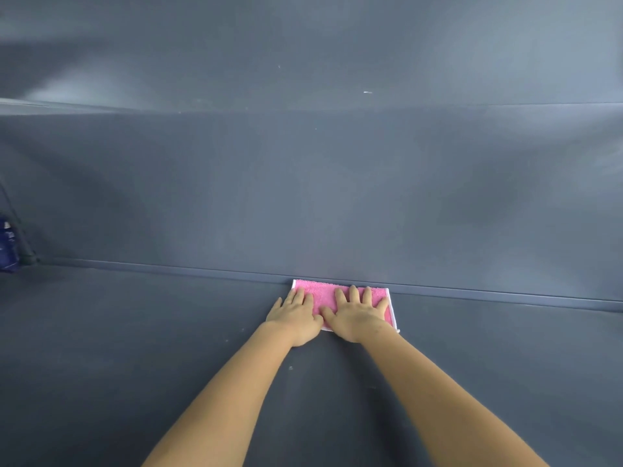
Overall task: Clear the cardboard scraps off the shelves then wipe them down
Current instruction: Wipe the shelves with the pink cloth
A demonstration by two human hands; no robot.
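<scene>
Snugly against back rail (202,269), pink cloth (323,292)

Far left of the fingers (354,294), at the frame's edge, stands a dark blue packet (7,247), its pale print too blurred to read. A dark slanted strut (21,235) runs just beside it.

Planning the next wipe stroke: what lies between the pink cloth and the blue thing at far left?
Head view: only bare dark grey shelf surface lies between the pink terry cloth and the blue printed object.
</scene>
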